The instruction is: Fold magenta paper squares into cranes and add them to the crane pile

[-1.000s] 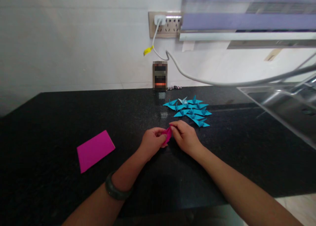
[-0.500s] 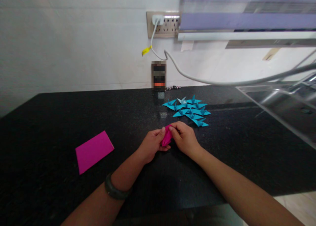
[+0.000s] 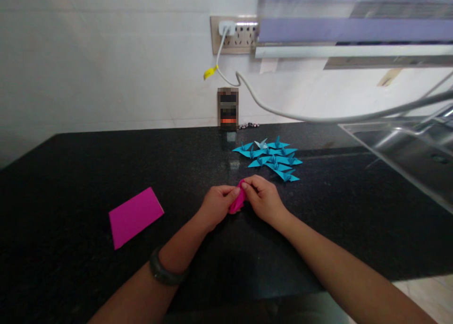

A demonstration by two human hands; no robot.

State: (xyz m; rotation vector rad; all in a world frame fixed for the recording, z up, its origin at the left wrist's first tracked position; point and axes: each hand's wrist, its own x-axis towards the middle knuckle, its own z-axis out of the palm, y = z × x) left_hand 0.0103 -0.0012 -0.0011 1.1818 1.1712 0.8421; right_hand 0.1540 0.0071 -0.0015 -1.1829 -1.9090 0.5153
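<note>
Between my two hands is a small piece of folded pink origami paper (image 3: 238,203), held above the dark countertop (image 3: 198,163). My left hand (image 3: 217,207) pinches its left side, thumb on top and fingers beneath. The thumb and fingers of my right hand (image 3: 264,196) grip its upper right edge. Parts of the folds are hidden by my fingers. Just beyond my hands lie several blue origami cranes (image 3: 274,159) in a cluster, with a paler crane (image 3: 262,144) at the back.
A stack of pink paper (image 3: 136,217) lies on the left. Against the wall leans a phone-like device (image 3: 228,109), its front blurred. A white cable (image 3: 283,112) runs from the wall socket (image 3: 233,35) across the right, where a metal sink (image 3: 417,149) is set in.
The pink paper has tilted and shifted slightly down and left between my fingers. My left thumb has slid a little right over it, and its lower fingers are now more hidden.
</note>
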